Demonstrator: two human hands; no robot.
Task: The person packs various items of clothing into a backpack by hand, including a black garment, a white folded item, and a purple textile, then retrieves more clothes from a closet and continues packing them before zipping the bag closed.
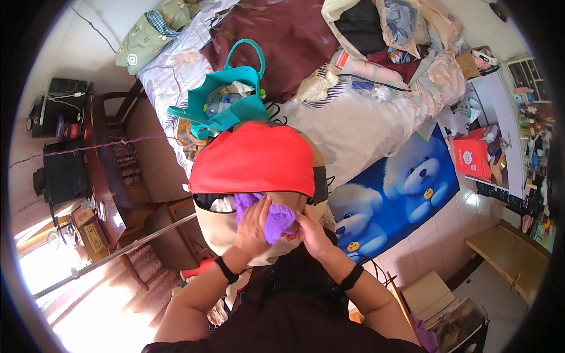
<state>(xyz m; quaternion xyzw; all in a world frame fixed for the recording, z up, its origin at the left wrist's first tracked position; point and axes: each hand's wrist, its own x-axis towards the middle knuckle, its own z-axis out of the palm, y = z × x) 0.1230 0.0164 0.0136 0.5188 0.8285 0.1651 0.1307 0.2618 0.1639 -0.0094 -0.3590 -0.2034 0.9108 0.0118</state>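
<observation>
In front of my body rests a bulky, rounded leather-like bag or cushion (254, 161) with red, beige, brown and black panels. A gap under its red panel shows whitish stuff inside. My left hand (254, 229) presses a bunched purple cloth (280, 220) against the brown panel, and part of the cloth reaches up into the gap. My right hand (313, 234) is at the brown panel's right edge, fingers bent against it beside the cloth. Its fingertips are partly hidden, so a firm hold there cannot be made out.
Behind lies a bed (353, 128) with a maroon leather-like sheet (273, 39) and a teal tote bag (238, 110) holding plastic bottles. To the right is a blue mat (397, 189) printed with white bears. A metal rail (132, 245) and wooden chair (159, 238) stand left.
</observation>
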